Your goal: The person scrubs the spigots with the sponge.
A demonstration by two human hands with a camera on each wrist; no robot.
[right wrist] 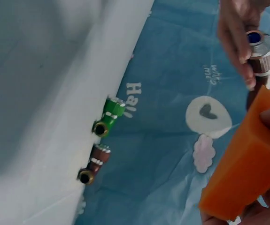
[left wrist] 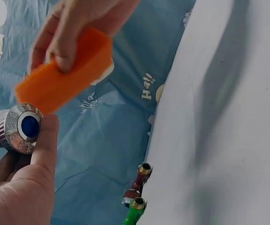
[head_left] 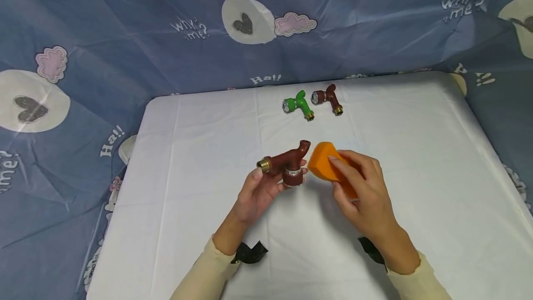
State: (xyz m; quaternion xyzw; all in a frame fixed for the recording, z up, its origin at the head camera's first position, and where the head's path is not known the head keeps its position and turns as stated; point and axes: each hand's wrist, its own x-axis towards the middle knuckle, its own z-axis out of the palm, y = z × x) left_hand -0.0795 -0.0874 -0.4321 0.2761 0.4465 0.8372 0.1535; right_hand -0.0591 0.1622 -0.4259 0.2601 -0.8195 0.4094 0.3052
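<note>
My left fingers [left wrist: 45,143]: grasping a brown tap [head_left: 284,160] above the tabletop [head_left: 200,152].
My right fingers [head_left: 349,171]: pinching an orange block [head_left: 322,163] just right of it.
Far side: green tap [head_left: 300,103], second brown tap [head_left: 331,97].

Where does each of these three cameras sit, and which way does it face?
Head: on the person's head, facing forward and down over the table; left hand, right hand and both sleeves show.
Left wrist: on that wrist, facing the left hand's brown tap; both hands show.
Right wrist: on that wrist, facing the right hand's orange block; both hands show.
Shared: both wrist views include the green tap.
</note>
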